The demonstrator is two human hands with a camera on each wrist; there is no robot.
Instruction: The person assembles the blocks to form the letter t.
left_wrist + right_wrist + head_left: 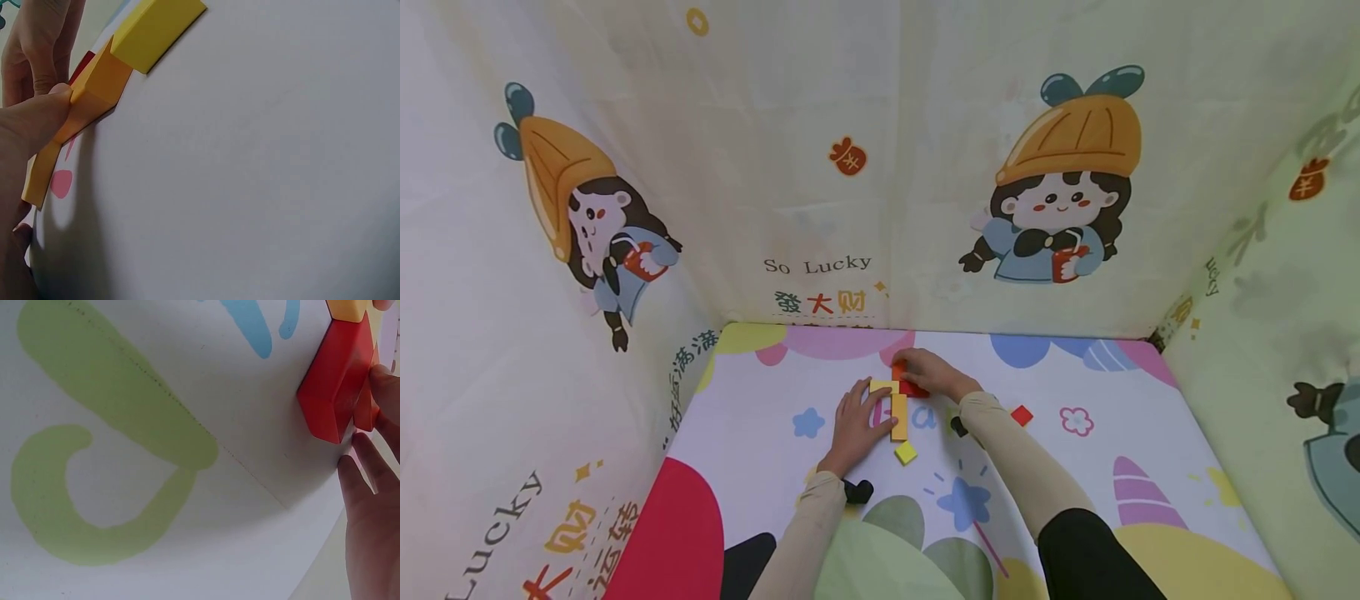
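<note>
On the printed mat [760, 417] lies a row of flat blocks. My left hand [852, 427] rests beside a long orange block [898, 417], its fingertips [53, 103] pressed to the block's side [87, 103]. A yellow block [883, 387] lies across the orange one's far end, seen close in the left wrist view as a yellow slab [156, 28]. My right hand [927, 371] covers a red block [912, 388]; its fingers [375, 381] hold that red block [337, 387] at its edge. A small yellow square [906, 452] and a small red square [1022, 415] lie loose nearby.
Cloth walls printed with a cartoon girl [1060, 192] enclose the mat on the left, back and right. The mat carries flower, star and leaf prints [962, 500]. A small dark object [858, 492] sits under my left wrist.
</note>
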